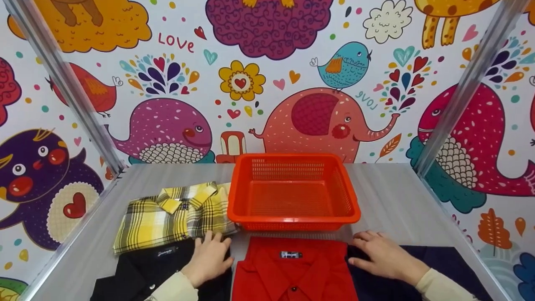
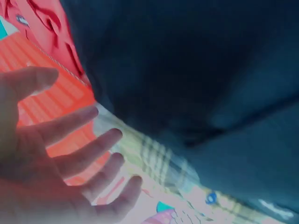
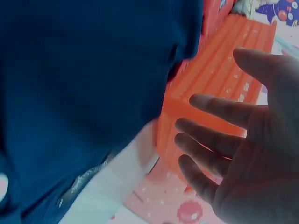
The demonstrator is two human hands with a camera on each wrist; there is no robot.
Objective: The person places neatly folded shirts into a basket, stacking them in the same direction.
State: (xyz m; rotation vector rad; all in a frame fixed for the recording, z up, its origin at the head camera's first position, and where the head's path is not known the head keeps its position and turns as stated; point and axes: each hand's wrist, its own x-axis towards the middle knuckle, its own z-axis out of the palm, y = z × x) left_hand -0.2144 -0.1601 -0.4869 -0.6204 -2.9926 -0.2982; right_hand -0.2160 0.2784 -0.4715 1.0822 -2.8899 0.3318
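My left hand (image 1: pixel 209 257) is over the right part of a folded black shirt (image 1: pixel 146 265), its fingertips close to the lower edge of a folded yellow plaid shirt (image 1: pixel 167 219). Over the left part of a navy garment (image 1: pixel 439 263) is my right hand (image 1: pixel 384 255). Between the hands lies a red shirt (image 1: pixel 292 267) with its collar and label facing up. In the wrist views, the fingers of the left hand (image 2: pixel 70 154) and right hand (image 3: pixel 247 135) are spread and hold nothing. Whether either hand touches the cloth, I cannot tell.
An orange plastic basket (image 1: pixel 292 219) stands behind the red shirt, its left side against the plaid shirt. The grey tabletop (image 1: pixel 388 200) shows around it. A wall (image 1: pixel 284 75) with cartoon animals rises behind, and metal posts (image 1: pixel 468 92) frame both sides.
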